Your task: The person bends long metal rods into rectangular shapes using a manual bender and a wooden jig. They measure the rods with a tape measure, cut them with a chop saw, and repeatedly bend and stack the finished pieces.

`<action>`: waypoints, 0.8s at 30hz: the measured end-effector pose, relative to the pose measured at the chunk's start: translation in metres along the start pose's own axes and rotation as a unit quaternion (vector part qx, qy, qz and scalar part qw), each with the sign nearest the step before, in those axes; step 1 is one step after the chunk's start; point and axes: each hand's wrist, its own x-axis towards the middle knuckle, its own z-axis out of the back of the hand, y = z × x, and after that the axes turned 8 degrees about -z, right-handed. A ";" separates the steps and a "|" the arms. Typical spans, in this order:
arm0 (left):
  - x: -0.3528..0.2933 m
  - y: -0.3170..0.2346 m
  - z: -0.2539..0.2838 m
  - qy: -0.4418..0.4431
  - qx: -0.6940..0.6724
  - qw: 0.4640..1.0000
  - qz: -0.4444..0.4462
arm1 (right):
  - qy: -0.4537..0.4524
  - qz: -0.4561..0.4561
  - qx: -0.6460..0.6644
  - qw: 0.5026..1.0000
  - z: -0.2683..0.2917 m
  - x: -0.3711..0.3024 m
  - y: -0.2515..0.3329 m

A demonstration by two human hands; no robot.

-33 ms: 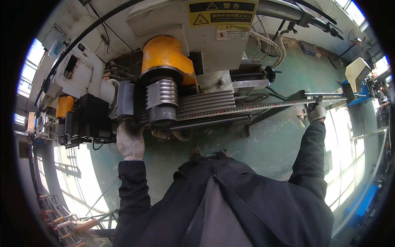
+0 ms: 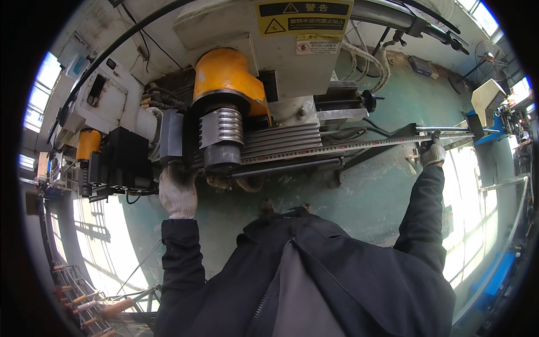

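My left hand (image 2: pixel 178 194), in a pale knit glove with a dirty front, reaches up to the lower end of a grey metal block (image 2: pixel 171 135) beside the ribbed steel bending die (image 2: pixel 222 132). Its fingertips are hidden in the dark parts there. My right hand (image 2: pixel 432 153), gloved too, is closed at the far right end of a long ruler strip (image 2: pixel 325 149). The thumb lies up across the strip, close to a thin shiny metal tube (image 2: pixel 452 130); what the fingers hold is hidden. A dark bar (image 2: pixel 286 168) runs below the strip.
A yellow cylindrical housing (image 2: pixel 224 73) sits above the die, under a grey machine body (image 2: pixel 303 73) with warning labels. A handwheel (image 2: pixel 369 101) sticks out at its right. More machinery (image 2: pixel 120 157) stands at left. Green floor (image 2: pixel 359 196) shows below, with a wire rack (image 2: pixel 95 303) at lower left.
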 end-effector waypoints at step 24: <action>0.002 0.013 -0.001 0.005 -0.043 0.998 -0.053 | 0.007 -0.025 -0.004 1.000 0.028 0.043 -0.013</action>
